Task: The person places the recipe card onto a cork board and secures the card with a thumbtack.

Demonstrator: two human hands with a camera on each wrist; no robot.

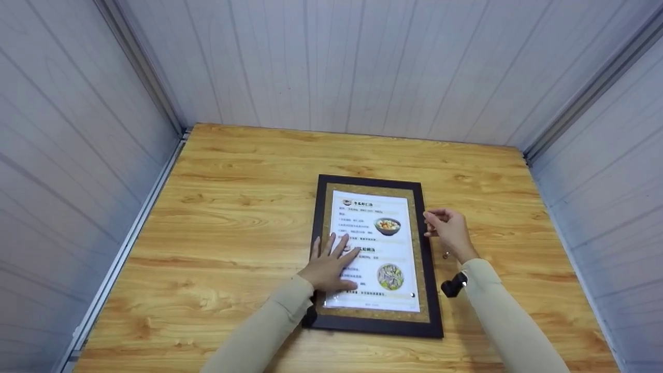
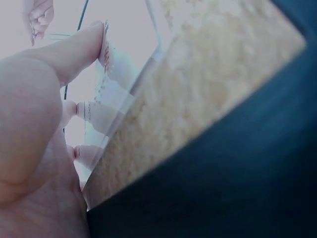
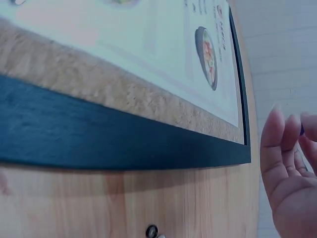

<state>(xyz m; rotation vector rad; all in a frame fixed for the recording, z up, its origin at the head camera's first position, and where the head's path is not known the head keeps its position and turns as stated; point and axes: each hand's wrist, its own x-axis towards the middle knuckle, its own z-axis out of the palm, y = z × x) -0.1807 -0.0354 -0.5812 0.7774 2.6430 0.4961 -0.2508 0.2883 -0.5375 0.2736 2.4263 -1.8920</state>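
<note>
Head view: a cork board with a black frame (image 1: 373,326) lies flat on the wood-grain tabletop (image 1: 233,217), right of centre and toward the near side. On its cork rests a white printed sheet (image 1: 401,254), bearing two food pictures, an upper bowl (image 1: 387,226) and a lower round dish (image 1: 390,276). A small shiny pin (image 1: 413,295) stands at the sheet's near right corner.

The left hand (image 1: 327,270) lies over the left part of the sheet's near half, fingers straight and spread, gripping nothing; the left wrist view shows the thumb against the sheet, with cork and frame beside it. The right hand (image 1: 451,232) is raised at the right side of the frame, its fingers drawn together in a pinch. Between them, in the right wrist view, shows a small dark-blue object (image 3: 302,130), mostly hidden.

A small round item (image 1: 445,255) lies on the tabletop just right of the frame. Pale sleeves (image 1: 513,321) cover both forearms; pale panelled walls (image 1: 331,67) rise at left, right and far side.
</note>
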